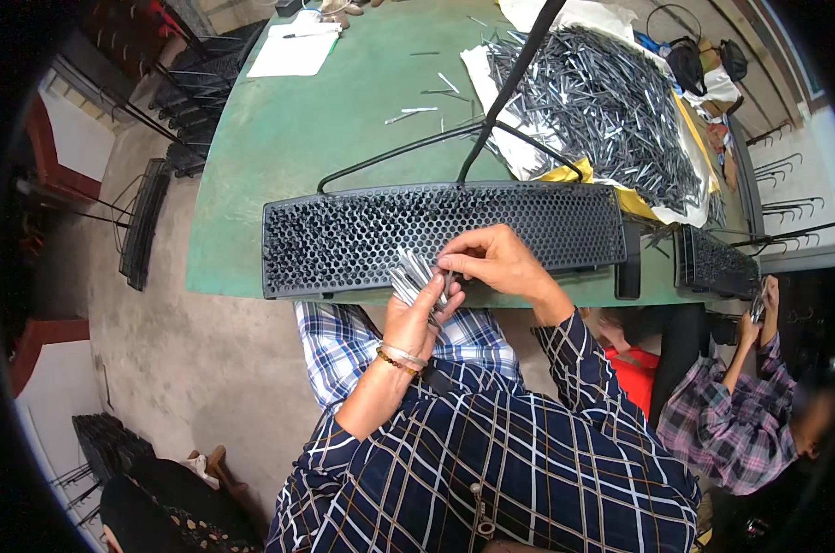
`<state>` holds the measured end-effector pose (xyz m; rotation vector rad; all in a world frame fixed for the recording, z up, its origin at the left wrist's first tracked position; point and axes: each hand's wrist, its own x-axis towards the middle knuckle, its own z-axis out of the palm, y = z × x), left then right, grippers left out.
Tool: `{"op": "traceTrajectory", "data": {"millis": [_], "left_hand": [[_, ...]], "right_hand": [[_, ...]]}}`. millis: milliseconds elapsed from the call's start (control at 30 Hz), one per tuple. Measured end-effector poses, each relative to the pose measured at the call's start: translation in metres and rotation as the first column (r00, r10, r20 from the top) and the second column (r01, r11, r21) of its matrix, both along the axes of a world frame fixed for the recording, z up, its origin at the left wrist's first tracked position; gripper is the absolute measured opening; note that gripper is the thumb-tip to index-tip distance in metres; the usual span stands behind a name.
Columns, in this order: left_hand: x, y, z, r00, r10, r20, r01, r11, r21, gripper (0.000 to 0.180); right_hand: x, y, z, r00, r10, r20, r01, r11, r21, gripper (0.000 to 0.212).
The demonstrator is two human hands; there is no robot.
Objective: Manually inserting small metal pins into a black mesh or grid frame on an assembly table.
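My left hand (417,314) is closed round a bunch of thin metal strips (411,273), silvery and dark, fanned out at the top. Just above it my right hand (497,262) pinches at the edge of the same bunch with thumb and forefinger. Behind both hands lies a long black perforated panel (528,221) with a bent rod frame (394,152) on its far side. Its left part carries many dark pieces in its holes; toward the right the holes look bare. My hands hide part of its near edge.
A large heap of metal strips (602,111) lies on white and yellow sheeting at the far right of the green table (380,83). Loose strips (417,111) and a paper pad (293,53) lie beyond. At right a co-worker (731,405) handles strips by another panel (712,263).
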<state>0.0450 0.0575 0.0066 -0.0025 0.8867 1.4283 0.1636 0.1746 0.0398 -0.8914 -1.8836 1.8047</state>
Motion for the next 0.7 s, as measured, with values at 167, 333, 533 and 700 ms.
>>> {"op": "traceTrajectory", "data": {"millis": [167, 333, 533, 700], "left_hand": [[-0.002, -0.002, 0.007, 0.995, -0.094, -0.033, 0.093, 0.995, -0.031, 0.017], [0.006, -0.004, -0.001, 0.956, -0.280, -0.083, 0.277, 0.959, -0.055, 0.024], [0.002, -0.004, -0.001, 0.964, -0.265, -0.019, 0.261, 0.958, -0.120, 0.021], [0.000, -0.005, 0.001, 0.960, -0.277, -0.031, 0.271, 0.953, -0.137, 0.020]], "right_hand": [[-0.004, 0.012, 0.007, 0.964, -0.260, -0.053, 0.264, 0.922, 0.283, 0.012], [-0.025, 0.028, -0.001, 0.932, -0.295, -0.210, 0.353, 0.608, 0.711, 0.010], [-0.030, 0.033, -0.017, 0.950, -0.264, -0.169, 0.281, 0.483, 0.829, 0.012], [-0.033, 0.035, -0.022, 0.964, -0.206, -0.169, 0.236, 0.367, 0.900, 0.017]]}}
